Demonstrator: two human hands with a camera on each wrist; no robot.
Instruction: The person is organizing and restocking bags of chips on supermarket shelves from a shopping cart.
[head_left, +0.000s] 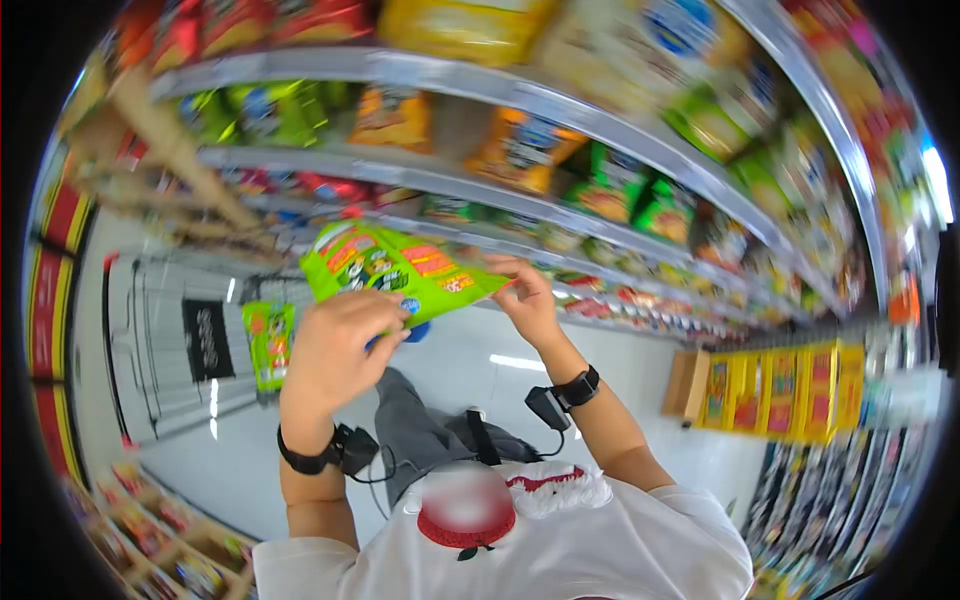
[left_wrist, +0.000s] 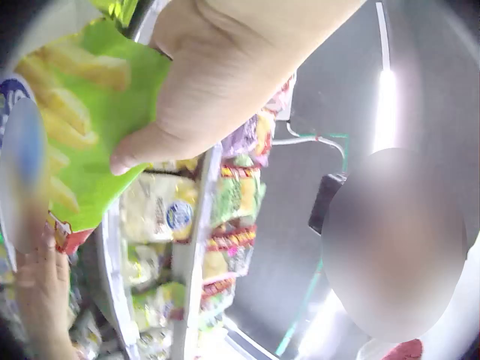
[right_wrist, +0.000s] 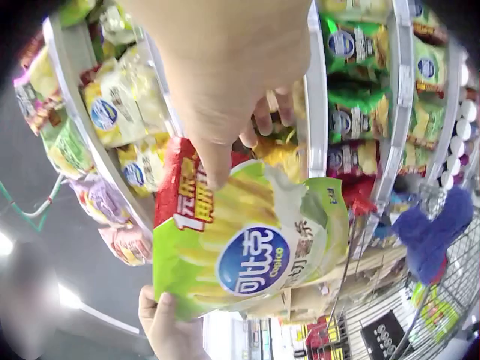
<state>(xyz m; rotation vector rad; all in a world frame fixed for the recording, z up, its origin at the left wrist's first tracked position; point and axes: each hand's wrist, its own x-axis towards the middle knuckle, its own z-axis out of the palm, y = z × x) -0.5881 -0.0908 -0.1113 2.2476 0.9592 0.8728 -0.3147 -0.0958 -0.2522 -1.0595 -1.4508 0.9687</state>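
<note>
A green bag of potato fries (head_left: 385, 265) is stretched between my two hands in front of the shelves, its text-covered back towards the head camera. My left hand (head_left: 340, 345) pinches one edge, the thumb flat on the green side in the left wrist view. At the opposite corner, my right hand (head_left: 525, 303) grips the red end of the bag. Seen from the right wrist, the front of the packet (right_wrist: 247, 240) shows a blue oval label and pictured fries.
A wire shopping cart (head_left: 150, 395) stands at the left, with another green snack bag (head_left: 268, 345) in it and a black sign (head_left: 207, 340). Shelves of snack bags (head_left: 530, 150) curve across the front. Yellow display boxes (head_left: 785, 390) stand on the right.
</note>
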